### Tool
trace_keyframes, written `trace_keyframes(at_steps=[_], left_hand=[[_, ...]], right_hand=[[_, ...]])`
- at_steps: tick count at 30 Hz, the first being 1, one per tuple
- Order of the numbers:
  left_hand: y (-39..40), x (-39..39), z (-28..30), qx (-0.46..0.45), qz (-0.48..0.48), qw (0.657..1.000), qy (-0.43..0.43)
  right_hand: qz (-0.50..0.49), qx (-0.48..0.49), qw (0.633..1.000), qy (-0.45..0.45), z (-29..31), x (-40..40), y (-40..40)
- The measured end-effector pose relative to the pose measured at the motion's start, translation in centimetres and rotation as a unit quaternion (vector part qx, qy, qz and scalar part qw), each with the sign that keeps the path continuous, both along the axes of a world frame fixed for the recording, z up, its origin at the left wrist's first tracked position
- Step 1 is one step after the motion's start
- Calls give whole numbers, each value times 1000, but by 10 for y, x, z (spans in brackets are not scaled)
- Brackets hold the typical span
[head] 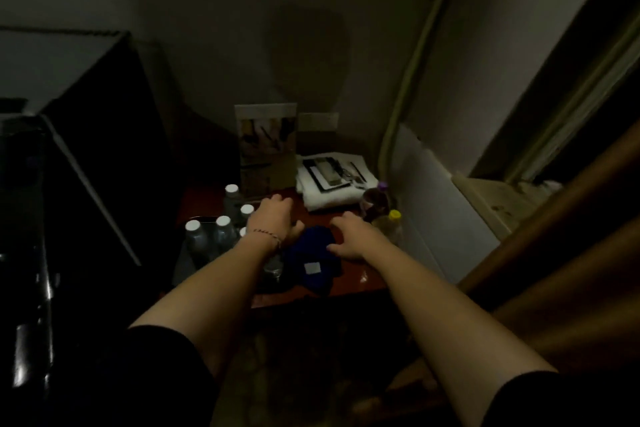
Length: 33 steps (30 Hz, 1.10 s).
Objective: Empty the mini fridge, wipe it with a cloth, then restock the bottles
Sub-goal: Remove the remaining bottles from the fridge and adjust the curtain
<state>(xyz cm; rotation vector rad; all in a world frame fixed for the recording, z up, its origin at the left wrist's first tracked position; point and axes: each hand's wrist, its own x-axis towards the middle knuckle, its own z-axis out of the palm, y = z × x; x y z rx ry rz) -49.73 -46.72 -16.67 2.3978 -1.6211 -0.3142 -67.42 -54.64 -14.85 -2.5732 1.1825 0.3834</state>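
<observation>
Blue cloth (313,262) lies under both relaxed hands, left hand (275,218) and right hand (349,236); a careless sleeve may topple the bottles (221,229) at centre left.

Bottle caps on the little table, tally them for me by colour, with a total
White caps: 4 clearly showing, with a possible fifth mostly hidden behind the left hand
Purple cap: 1
Yellow cap: 1
Total: 6 caps clearly visible; the picture is dim, so more may be hidden.
</observation>
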Motion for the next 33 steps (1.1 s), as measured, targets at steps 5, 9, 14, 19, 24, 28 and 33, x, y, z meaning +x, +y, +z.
trace_keyframes(at_steps=[5,9,14,19,24,28,33], left_hand=[[14,64,-3,-2,140,990,-24],[36,99,-15,46,202,978,-24],[54,114,-31,69,260,963,-2],[43,108,-40,35,261,964,44],[21,88,-50,53,205,974,75],[10,80,-56,80,187,976,83],[1,78,-63,121,166,974,96]], right_hand=[[88,20,996,-19,-14,75,-21],[180,23,983,-17,-23,121,-28],[244,37,969,-24,-35,162,-41],[294,42,955,-11,-46,186,-48],[316,27,948,4,-53,204,-63],[322,29,946,7,-61,214,-72],[334,60,940,27,-77,223,-77]])
